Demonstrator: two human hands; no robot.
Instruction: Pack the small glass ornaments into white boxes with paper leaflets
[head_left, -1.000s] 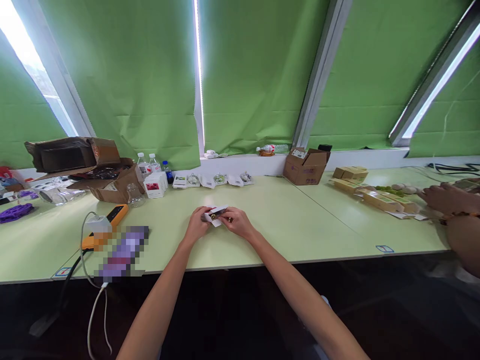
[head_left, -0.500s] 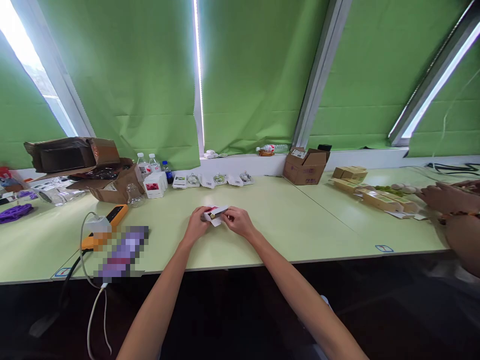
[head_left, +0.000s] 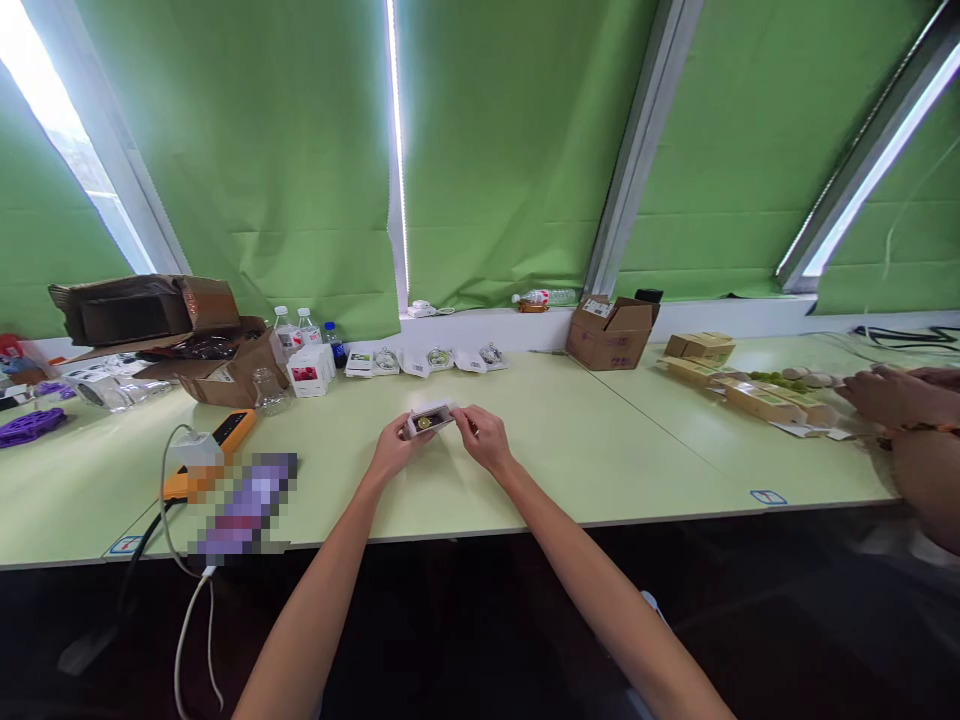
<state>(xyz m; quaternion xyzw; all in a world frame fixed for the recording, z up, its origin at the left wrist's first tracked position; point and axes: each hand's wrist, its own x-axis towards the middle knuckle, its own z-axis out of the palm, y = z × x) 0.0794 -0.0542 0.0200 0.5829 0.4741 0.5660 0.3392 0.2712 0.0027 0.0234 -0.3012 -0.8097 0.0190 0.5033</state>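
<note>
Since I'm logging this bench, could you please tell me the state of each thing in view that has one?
Small box, open, held in the left hand, right hand at its edge.
Brown carton at right, flaps open.
Lower brown carton at left, open.
Bottle on sill, lying down.
Blue-capped bottle, upright, closed.
Green blinds, lowered.
Charger, seemingly plugged into the orange power strip.

The left hand grips a small open box; the right hand seems to touch its edge
</note>
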